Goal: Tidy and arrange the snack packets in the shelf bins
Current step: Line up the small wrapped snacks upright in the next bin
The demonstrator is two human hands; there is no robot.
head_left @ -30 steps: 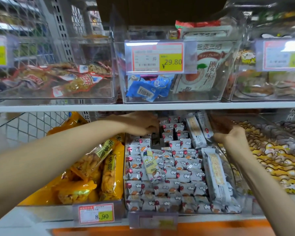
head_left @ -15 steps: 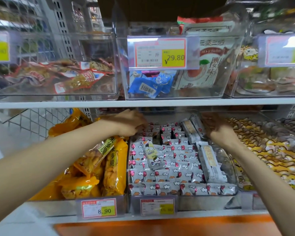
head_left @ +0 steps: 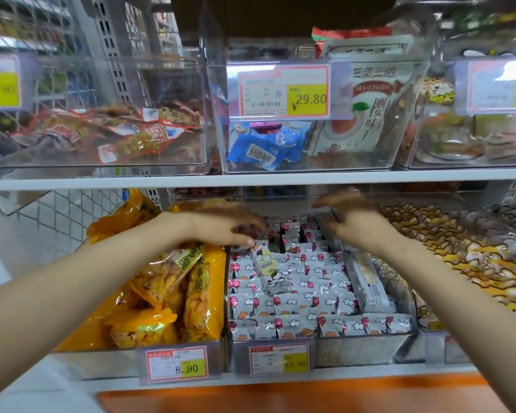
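Two white shelves, one above the other. Upper shelf (head_left: 251, 177) carries three clear bins in a row: upper left bin (head_left: 173, 73), upper middle bin (head_left: 340, 163) with a 29.80 tag (head_left: 283, 90) on its front, upper right bin (head_left: 429, 162) cut off by the frame edge. Lower shelf (head_left: 340, 375) also carries three: lower left bin (head_left: 102, 362) with an 8.90 tag (head_left: 176, 365), lower middle bin (head_left: 355, 350), lower right bin (head_left: 435, 347), standing just beside each other.

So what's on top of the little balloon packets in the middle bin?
A longer packet with a yellow-green label lies slanted across the small packets. The left hand and right hand cover the back rows, hiding anything there.
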